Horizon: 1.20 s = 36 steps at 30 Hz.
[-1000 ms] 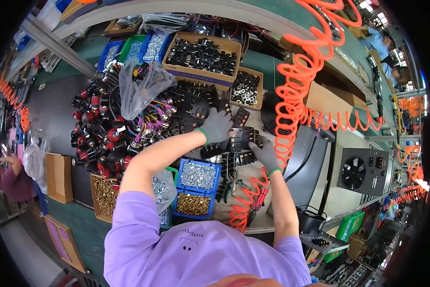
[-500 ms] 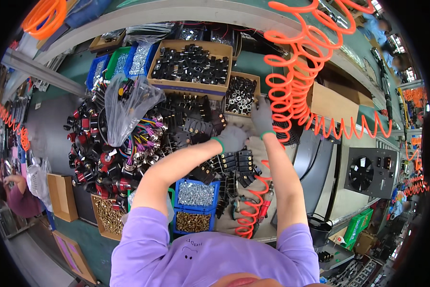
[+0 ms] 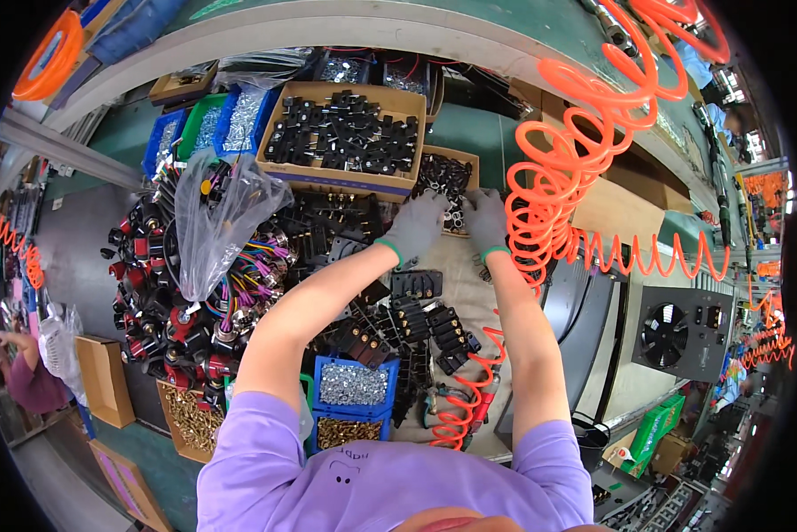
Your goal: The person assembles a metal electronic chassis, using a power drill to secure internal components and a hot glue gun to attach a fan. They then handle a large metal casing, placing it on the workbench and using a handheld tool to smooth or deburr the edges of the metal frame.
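Head view: both gloved hands meet at the near edge of the small cardboard box of little black and silver parts (image 3: 445, 177). The left hand (image 3: 416, 226) has its grip curled over that edge, fingers together on something small, though what it pinches is hidden. The right hand (image 3: 485, 217) sits just beside it, fingers bent down into the same box; whether they clamp a part cannot be told. Half a second ago the left hand lay nearer, over the black terminal blocks (image 3: 425, 324), and the right alone was at the box; now both have gone farther and come together. The box stands with its long axis running near to far, just right of the large cardboard box of black parts (image 3: 345, 137). An orange coiled air hose (image 3: 562, 177) hangs touching the right wrist. Nearer lie a blue bin of screws (image 3: 354, 386) and, left, a clear plastic bag (image 3: 216, 222) over red-capped connectors (image 3: 163, 310) on the desk (image 3: 469, 293).
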Available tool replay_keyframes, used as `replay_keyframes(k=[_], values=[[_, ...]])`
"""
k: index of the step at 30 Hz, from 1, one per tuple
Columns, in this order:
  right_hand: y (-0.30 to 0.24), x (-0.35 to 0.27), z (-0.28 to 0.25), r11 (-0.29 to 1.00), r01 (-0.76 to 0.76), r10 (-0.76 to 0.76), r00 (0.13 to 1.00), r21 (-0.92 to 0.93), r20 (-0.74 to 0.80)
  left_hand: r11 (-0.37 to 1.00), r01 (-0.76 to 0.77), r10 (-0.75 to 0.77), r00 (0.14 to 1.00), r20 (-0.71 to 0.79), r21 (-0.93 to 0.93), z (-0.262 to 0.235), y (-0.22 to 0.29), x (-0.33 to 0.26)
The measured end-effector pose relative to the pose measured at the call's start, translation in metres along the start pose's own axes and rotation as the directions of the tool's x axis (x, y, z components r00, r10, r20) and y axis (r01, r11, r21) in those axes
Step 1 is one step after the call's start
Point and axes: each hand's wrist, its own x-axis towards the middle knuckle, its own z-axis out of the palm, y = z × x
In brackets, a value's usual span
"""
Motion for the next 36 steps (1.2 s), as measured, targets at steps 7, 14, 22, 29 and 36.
replay_keyframes(k=[7, 14, 22, 29, 36], values=[[-0.005, -0.009, -0.008, 0.874, -0.174, 0.157, 0.985, 0.455, 0.076, 0.970, 0.089, -0.119, 0.985, -0.124, -0.224, 0.028, -0.010, 0.037], [-0.013, -0.015, -0.018, 0.739, -0.266, 0.152, 0.961, 0.619, 0.231, 0.929, 0.157, -0.191, 0.979, -0.071, -0.336, 0.026, -0.011, 0.029], [-0.014, -0.027, -0.023, 0.795, -0.131, 0.166, 0.986, 0.593, -0.005, 0.950, 0.109, -0.145, 0.984, -0.103, -0.294, 0.018, 0.000, 0.038], [-0.058, -0.073, -0.049, 0.651, -0.217, 0.213, 0.972, 0.727, 0.099, 0.894, -0.051, 0.060, 0.998, -0.007, 0.446, 0.044, -0.012, 0.075], [-0.084, -0.117, -0.055, 0.481, -0.321, 0.163, 0.947, 0.816, 0.276, 0.800, -0.016, -0.027, 0.998, 0.063, 0.600, 0.051, 0.006, 0.087]])
